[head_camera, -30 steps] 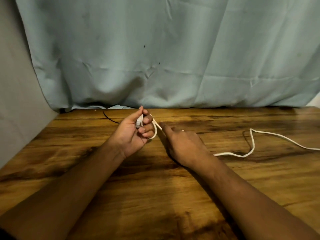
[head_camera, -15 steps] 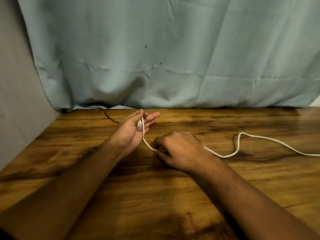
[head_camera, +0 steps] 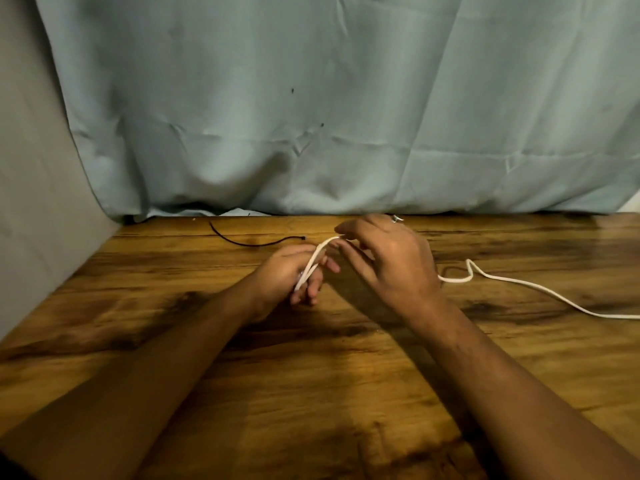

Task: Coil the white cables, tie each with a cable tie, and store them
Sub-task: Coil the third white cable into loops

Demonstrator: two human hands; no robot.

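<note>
Rightward slack has shortened as the right hand (head_camera: 388, 261) lifted the thin white cable (head_camera: 519, 282) over the left hand (head_camera: 284, 275); both hands' fingers (head_camera: 349, 252) pinch it. Coiling's just begun: the length trailing toward three o'clock needs gathering.

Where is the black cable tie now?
In the head view, the cable tie lies on the table, left of centre, just beyond the left hand, near the curtain.
</note>
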